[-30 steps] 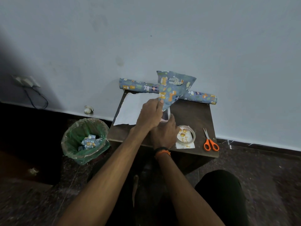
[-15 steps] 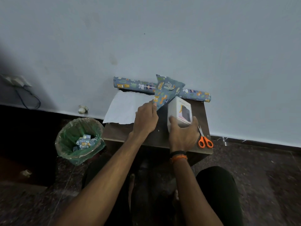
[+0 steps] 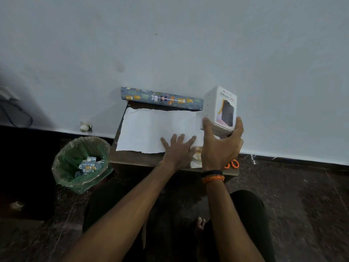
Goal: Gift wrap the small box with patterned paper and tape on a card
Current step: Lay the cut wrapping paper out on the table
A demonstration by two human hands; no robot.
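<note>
A cut sheet of wrapping paper (image 3: 151, 129) lies flat on the small dark table (image 3: 132, 160), its white underside up. My left hand (image 3: 177, 150) presses on the sheet's near right part with fingers spread and straight. My right hand (image 3: 221, 142) grips the small white box (image 3: 221, 106) from below, lifted above the table's right end. The roll of blue patterned paper (image 3: 162, 98) lies along the wall at the table's back. A tape roll (image 3: 197, 154) and a pale card (image 3: 195, 164) peek out between my hands, mostly hidden.
Orange-handled scissors (image 3: 232, 164) lie at the table's near right corner, partly behind my right wrist. A green-lined bin (image 3: 81, 163) holding paper scraps stands on the floor to the left. The wall rises directly behind the table.
The folded-up flap of patterned paper has been laid flat, white side up. My left hand went from pinching it to pressing it. My right hand raised the box higher and to the right.
</note>
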